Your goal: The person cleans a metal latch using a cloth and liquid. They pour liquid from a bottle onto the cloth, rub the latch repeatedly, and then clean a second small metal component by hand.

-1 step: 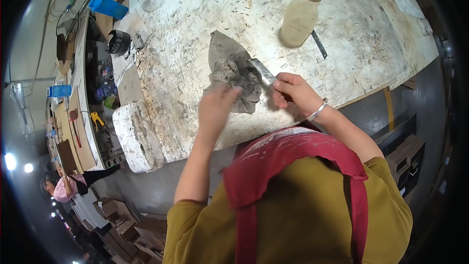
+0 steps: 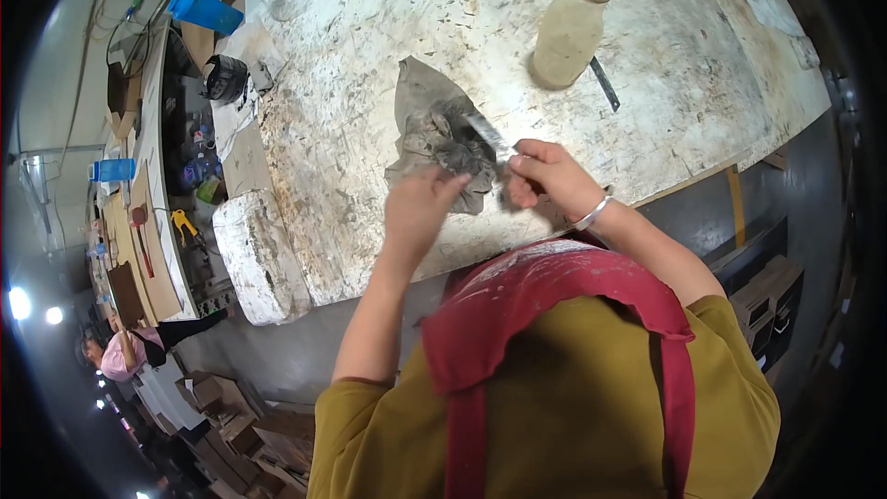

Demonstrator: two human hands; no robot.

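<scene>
Right hand is pinched around a thin metal blade lying across the crumpled grey rag on the stained worktop, while the left hand presses the rag's near edge, fingers curled, seemingly so it can't slide.

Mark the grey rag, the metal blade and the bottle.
grey rag (image 2: 434,134), head view, crumpled middle.
metal blade (image 2: 484,135), head view, flat of the blade.
bottle (image 2: 565,32), head view, cloudy body.
</scene>
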